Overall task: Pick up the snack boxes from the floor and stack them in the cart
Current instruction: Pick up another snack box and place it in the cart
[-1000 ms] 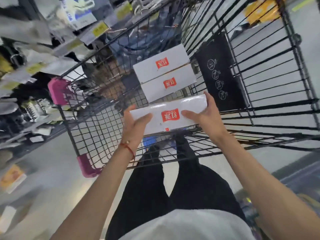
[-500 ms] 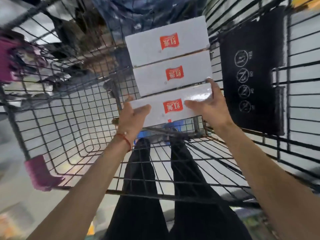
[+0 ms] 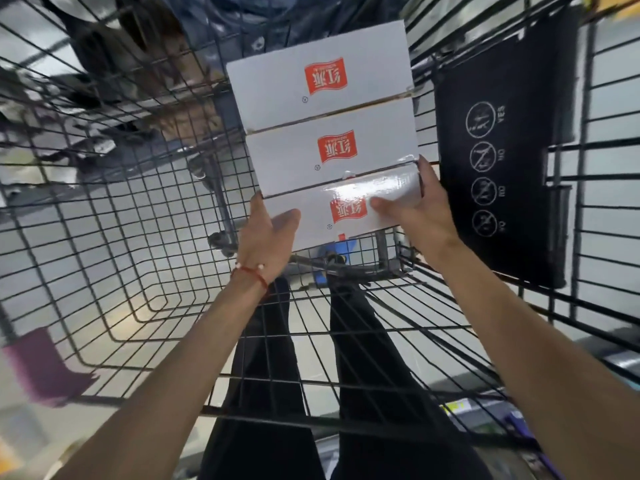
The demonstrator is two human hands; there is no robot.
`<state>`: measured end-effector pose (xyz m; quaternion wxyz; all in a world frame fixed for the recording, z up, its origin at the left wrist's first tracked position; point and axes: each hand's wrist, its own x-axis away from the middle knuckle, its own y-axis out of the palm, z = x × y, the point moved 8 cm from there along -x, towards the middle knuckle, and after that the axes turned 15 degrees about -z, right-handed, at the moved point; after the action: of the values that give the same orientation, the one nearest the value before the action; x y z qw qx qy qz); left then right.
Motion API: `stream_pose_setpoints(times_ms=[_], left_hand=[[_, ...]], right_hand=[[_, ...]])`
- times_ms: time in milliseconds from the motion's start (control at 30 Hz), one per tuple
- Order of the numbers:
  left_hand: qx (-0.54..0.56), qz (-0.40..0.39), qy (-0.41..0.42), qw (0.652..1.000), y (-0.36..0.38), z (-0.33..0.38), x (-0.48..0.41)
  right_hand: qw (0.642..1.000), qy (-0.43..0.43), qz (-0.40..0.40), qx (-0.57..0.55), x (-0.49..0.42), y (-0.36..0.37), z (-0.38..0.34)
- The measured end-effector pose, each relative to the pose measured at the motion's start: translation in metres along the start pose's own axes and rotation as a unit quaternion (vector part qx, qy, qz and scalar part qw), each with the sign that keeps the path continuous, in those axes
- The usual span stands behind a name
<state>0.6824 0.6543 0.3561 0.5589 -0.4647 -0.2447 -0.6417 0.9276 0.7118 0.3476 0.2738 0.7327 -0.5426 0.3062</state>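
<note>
A: Where is the box being handled?

B: The nearest snack box (image 3: pixel 349 211) sits between the two hands, inside the wire cart (image 3: pixel 138 209). The left hand (image 3: pixel 266 233) grips its left end, with the thumb laid over the top face and the fingers round the edge. The right hand (image 3: pixel 419 209) clamps the right end the same way, its thumb on top beside the red logo.

A: And the others?

B: Just beyond the fingertips, the middle box (image 3: pixel 332 161) lies edge to edge with the held one. The far box (image 3: pixel 318 88) lies past that, touching it. All three are white with a red logo.

A: Is the held box down on the cart floor?

B: Hard to say. Its underside is hidden, so it may be resting or just above the wire.

A: Anything else nearby?

B: Right of the right hand, a black placard (image 3: pixel 502 168) with round symbols hangs on the cart wall. A red string bracelet (image 3: pixel 252 273) circles the left wrist. Below both hands, legs (image 3: pixel 363 341) in black trousers show through the wire.
</note>
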Motion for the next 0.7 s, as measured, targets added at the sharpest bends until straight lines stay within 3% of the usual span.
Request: stream_pose_setpoints(times_ms=[233,700], left_hand=[[-0.051,-0.007,-0.027,0.998,0.005,0.004,-0.004],[0.016,-0.035,-0.017,0.999,0.006,0.002,0.000]], right_hand=[[1.000,-0.001,0.019,0.015,-0.002,-0.011,0.005],[0.994,0.005,0.064,0.089,0.009,0.000,-0.002]])
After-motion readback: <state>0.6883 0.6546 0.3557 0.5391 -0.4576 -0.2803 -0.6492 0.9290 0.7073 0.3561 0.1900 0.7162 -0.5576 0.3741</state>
